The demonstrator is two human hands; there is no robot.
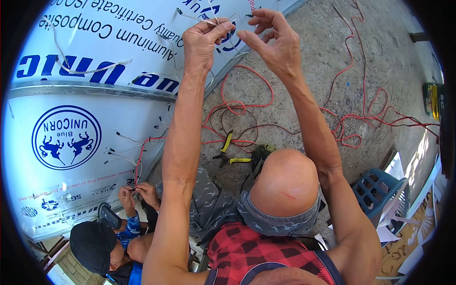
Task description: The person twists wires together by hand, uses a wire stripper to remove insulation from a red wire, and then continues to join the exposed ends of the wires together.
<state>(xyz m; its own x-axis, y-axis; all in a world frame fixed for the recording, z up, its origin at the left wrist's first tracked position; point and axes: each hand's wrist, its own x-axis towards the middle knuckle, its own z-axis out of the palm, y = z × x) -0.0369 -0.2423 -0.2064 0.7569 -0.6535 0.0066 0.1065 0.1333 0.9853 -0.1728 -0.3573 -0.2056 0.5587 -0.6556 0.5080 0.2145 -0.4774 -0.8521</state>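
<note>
At the top centre, my left hand pinches thin white wires between thumb and fingers, in front of the printed white panel. Just to its right, my right hand is raised with thumb and fingers apart, and nothing shows between them. Wire ends stick out from my left hand toward the right one. More thin white wires with dark ends hang from the panels. Yellow-handled pliers lie open on the ground below, near my knee.
Red and black wires loop across the concrete floor. Another person in a black cap handles a red wire at the lower panel. A blue plastic basket stands at the right, with a yellow-and-black item beyond.
</note>
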